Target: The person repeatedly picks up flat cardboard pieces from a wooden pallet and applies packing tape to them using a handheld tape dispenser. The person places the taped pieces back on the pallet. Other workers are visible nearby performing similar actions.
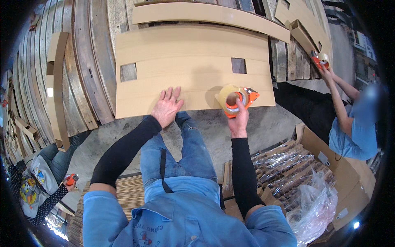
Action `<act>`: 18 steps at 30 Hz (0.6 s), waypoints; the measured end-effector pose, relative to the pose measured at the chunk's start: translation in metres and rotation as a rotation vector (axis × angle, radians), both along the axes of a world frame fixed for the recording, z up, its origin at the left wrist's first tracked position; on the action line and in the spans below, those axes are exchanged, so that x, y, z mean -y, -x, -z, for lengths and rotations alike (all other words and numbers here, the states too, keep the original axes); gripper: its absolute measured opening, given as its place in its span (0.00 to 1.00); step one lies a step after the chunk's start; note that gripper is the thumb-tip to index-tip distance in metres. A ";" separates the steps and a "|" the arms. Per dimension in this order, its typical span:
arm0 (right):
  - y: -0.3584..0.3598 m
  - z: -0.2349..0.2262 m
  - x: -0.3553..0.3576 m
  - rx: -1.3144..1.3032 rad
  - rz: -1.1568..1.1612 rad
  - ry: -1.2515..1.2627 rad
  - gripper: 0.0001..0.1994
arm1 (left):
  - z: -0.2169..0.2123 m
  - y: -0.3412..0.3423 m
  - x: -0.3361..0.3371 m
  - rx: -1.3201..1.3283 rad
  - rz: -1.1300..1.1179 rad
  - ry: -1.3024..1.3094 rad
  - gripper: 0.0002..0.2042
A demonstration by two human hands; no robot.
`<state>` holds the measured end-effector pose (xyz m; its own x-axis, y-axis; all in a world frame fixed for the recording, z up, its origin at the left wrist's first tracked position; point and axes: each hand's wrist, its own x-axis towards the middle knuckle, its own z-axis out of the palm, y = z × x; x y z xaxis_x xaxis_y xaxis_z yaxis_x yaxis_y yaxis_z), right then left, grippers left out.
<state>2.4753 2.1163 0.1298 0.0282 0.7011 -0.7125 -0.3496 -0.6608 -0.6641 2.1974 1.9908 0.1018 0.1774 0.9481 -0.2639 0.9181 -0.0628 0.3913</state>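
Cardboard sheet point(177, 51) touched at seven o'clock by spread left hand point(166, 108); orange tape dispenser point(251, 96) gripped by right hand point(238, 120), at left hand's three o'clock

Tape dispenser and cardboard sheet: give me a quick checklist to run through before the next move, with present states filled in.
1. Right hand gripping the tape dispenser: ok.
2. Left hand spread on the cardboard sheet, near its close edge: ok.
3. Both cutouts, left and right, uncovered by hands or dispenser: ok.
4. Tape's free end ready at the dispenser: cannot tell, too small to make out.
5. Hands of the co-worker on the right away from this sheet: ok.
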 end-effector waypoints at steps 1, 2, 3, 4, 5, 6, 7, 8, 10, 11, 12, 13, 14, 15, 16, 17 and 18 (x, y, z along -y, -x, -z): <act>-0.005 -0.015 -0.002 -0.020 -0.034 -0.008 0.24 | -0.017 0.002 0.000 0.023 0.026 -0.024 0.17; -0.006 -0.031 -0.004 -0.005 -0.062 0.001 0.23 | -0.033 0.008 -0.004 0.139 0.024 0.097 0.17; -0.008 -0.045 -0.006 -0.015 -0.127 -0.033 0.23 | -0.043 0.015 -0.005 0.259 0.022 0.223 0.17; -0.009 -0.057 -0.007 -0.025 -0.193 -0.067 0.22 | -0.048 0.020 -0.003 0.379 0.018 0.349 0.17; -0.007 -0.069 -0.006 -0.020 -0.216 -0.096 0.23 | -0.049 0.026 0.000 0.502 -0.079 0.250 0.15; -0.003 -0.078 -0.001 -0.013 -0.234 -0.124 0.24 | -0.042 0.037 -0.005 0.569 -0.094 0.357 0.15; 0.000 -0.081 0.002 -0.006 -0.253 -0.152 0.24 | -0.029 0.053 -0.016 0.634 -0.110 0.465 0.15; 0.003 -0.078 0.003 -0.016 -0.312 -0.179 0.26 | -0.006 0.074 -0.018 0.783 -0.190 0.664 0.17; 0.011 -0.064 0.003 -0.042 -0.446 -0.223 0.29 | 0.039 0.107 -0.022 1.174 -0.403 0.974 0.20; 0.024 -0.057 0.003 -0.024 -0.450 -0.214 0.31 | 0.050 0.111 -0.030 1.212 -0.379 0.996 0.21; 0.020 -0.030 0.003 0.086 -0.588 -0.196 0.30 | 0.060 0.115 -0.040 1.250 -0.344 1.016 0.23; 0.030 -0.002 0.000 0.137 -0.667 -0.296 0.29 | 0.076 0.125 -0.045 1.221 -0.317 0.962 0.25; 0.042 0.019 -0.003 0.178 -0.740 -0.397 0.27 | 0.092 0.134 -0.047 1.180 -0.294 0.910 0.26; 0.053 0.027 -0.008 0.372 -0.840 -0.599 0.26 | 0.094 0.134 -0.049 1.141 -0.269 0.862 0.28; 0.062 0.034 -0.015 0.565 -0.933 -0.803 0.25 | 0.095 0.137 -0.048 0.933 -0.317 0.772 0.30; 0.057 0.042 -0.020 0.587 -0.997 -0.773 0.26 | 0.078 0.133 -0.058 0.732 -0.338 0.697 0.33; 0.051 0.042 -0.020 0.563 -0.977 -0.746 0.26 | 0.054 0.130 -0.068 0.528 -0.360 0.616 0.35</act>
<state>2.4245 2.1361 0.0878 -0.5405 0.8139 -0.2129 0.4886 0.0976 -0.8670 2.0672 2.0586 0.0481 0.1390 0.6861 -0.7141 0.5321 0.5564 0.6382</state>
